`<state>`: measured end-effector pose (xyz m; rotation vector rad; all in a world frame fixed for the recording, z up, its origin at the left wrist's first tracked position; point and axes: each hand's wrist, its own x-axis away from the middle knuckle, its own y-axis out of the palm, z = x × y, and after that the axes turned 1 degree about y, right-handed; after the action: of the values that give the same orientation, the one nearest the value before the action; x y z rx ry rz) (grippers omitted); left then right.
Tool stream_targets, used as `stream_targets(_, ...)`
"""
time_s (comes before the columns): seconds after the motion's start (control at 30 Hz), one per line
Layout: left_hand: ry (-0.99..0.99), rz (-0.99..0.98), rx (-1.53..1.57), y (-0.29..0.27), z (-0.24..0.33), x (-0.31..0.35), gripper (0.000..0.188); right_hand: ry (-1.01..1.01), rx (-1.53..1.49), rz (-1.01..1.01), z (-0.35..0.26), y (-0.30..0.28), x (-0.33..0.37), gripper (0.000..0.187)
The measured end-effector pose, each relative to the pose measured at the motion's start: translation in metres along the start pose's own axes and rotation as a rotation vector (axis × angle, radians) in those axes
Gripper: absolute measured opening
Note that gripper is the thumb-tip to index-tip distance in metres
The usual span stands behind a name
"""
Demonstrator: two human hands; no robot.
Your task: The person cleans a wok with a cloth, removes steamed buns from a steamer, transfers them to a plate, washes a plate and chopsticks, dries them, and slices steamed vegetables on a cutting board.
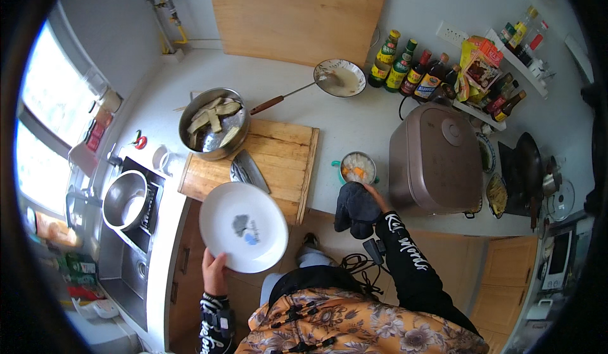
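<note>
A round white plate (223,213) with a small grey and blue print is gripped at its near edge by my left hand (215,269), thumb on top. It overlaps the near left corner of the wooden cutting board (285,157). My right hand (379,199) is closed on a dark cloth (358,209), which hangs at the counter's front edge. Just beyond the cloth stands a small turquoise-handled bowl (341,173) holding white, grainy food with orange chunks. On the board lies a cleaver (256,175), its handle hidden, beside a steel pot (188,135) containing peeled eggplant-like strips.
A large brown rice cooker (437,157) stands right of the bowl, near sauce bottles (398,69). Behind the board, a wooden-handled ladle (267,105) rests in a patterned bowl (321,69). Left are an empty steel pot (125,199) and a sink (126,268). Black cables (364,271) hang near me.
</note>
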<state>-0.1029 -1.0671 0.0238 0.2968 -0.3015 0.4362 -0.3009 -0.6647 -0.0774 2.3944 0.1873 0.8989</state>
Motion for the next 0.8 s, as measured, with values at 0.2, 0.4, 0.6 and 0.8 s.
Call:
stream_targets(0.2,-0.188,-0.250,-0.110,0.079,0.006,-0.069,0.041,-0.120,0.176,0.209,-0.011,-0.012,-0.046,0.042)
stream_targets(0.4,-0.300,-0.408,-0.178,0.114,-0.007,-0.109,0.038,-0.200,0.085,0.401,-0.048,-0.019,-0.118,0.054)
stream_targets(0.6,-0.364,-0.394,-0.228,0.137,-0.025,-0.130,0.032,-0.667,0.429,0.566,-0.068,0.007,-0.096,0.036)
stream_targets(0.8,-0.369,-0.471,-0.210,0.158,-0.051,-0.151,0.034,-0.903,1.201,0.761,-0.026,0.040,0.016,0.025)
